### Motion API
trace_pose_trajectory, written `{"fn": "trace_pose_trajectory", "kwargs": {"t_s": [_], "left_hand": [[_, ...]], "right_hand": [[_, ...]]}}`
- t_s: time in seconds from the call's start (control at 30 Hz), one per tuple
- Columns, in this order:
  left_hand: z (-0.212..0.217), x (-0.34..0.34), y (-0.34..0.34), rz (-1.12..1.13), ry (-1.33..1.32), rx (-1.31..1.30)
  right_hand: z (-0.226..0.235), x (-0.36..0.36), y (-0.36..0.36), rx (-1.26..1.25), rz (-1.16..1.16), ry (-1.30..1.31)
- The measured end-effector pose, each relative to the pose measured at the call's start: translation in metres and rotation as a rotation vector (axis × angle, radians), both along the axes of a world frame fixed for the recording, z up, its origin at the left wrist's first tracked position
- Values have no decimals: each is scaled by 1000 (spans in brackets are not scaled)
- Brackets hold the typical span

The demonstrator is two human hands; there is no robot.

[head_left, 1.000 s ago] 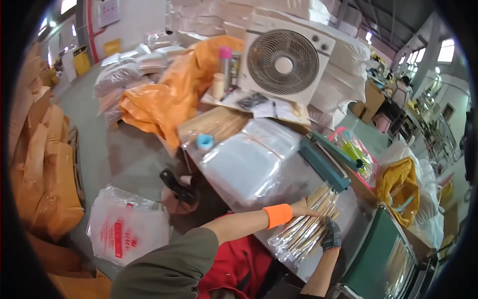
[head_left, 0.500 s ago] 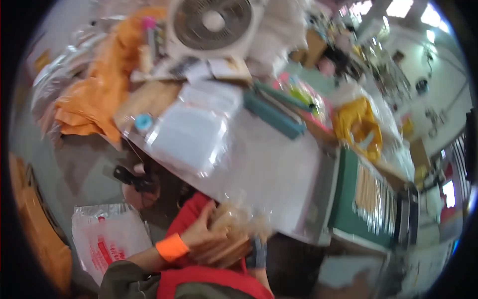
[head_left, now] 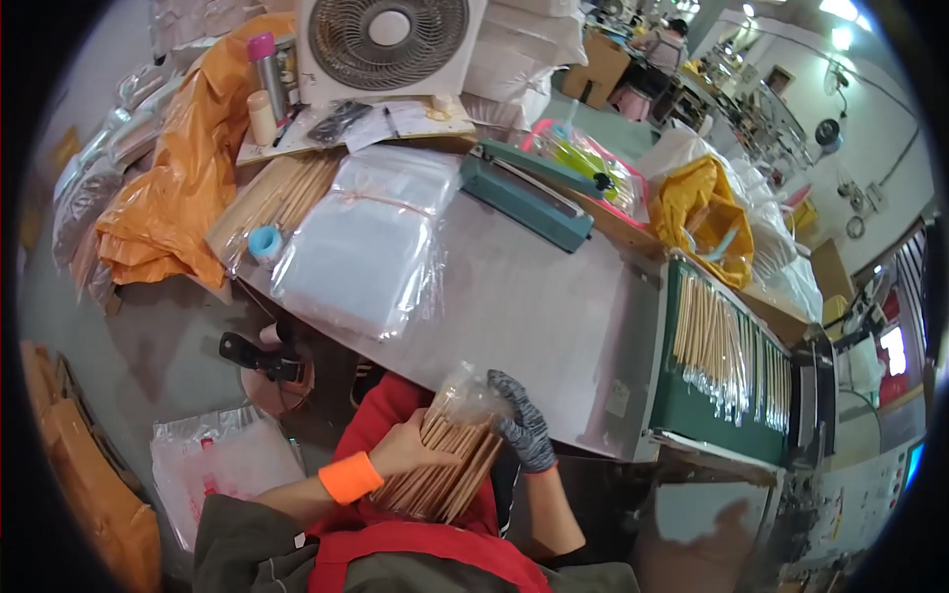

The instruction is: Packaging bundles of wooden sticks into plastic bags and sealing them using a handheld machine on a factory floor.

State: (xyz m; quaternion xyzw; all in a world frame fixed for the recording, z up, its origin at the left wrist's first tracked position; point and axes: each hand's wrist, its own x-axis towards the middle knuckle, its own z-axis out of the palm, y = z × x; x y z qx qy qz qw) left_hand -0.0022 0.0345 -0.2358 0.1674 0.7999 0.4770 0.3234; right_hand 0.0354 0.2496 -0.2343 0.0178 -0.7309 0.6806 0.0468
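Note:
In my lap, over a red apron, rests a bundle of thin wooden sticks [head_left: 445, 476] inside a clear plastic bag [head_left: 461, 397]. My left hand [head_left: 403, 451], bare with an orange wristband, is closed around the bundle's left side, thumb across the sticks. A grey knitted glove covers my right hand [head_left: 526, 423]; its bent fingers grip the crumpled upper end of the bag at the right. Just beyond both hands is the near edge of the grey worktable [head_left: 514, 326].
On the table lie a stack of clear bags [head_left: 361, 247], a teal bar sealer [head_left: 529, 203] and more sticks [head_left: 282, 193]. A fan [head_left: 390, 40] stands behind. To the right, a green conveyor [head_left: 682, 395] carries bagged sticks. Printed bags [head_left: 222, 465] lie low at left.
My right hand has moved apart from the left, up to the bag's upper right end. The bundle, blurred between the hands before, now shows its sticks pointing down toward me.

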Motion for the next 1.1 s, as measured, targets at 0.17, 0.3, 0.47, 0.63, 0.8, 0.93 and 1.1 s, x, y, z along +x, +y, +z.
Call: {"fn": "trace_pose_trajectory", "kwargs": {"t_s": [0.17,0.3,0.47,0.63,0.8,0.93,1.1], "left_hand": [[-2,-4,18,-39,-205,328],[-4,22,22,223,25,345],[28,-46,-37,-365,430,57],[57,-204,-117,-183,1153,-127],[38,-226,-67,-398,654,72],[-11,-145,10,-363,684,113],[-58,-82,35,137,145,382]], "right_hand": [[30,-36,-12,-59,231,-151],[29,-41,-28,-87,294,-294],[14,-44,-29,-81,203,-386],[6,-42,-25,-139,165,-353],[3,-35,-16,-194,138,-337],[5,-25,-17,-261,261,-149],[14,-47,-38,99,302,-86]]}}
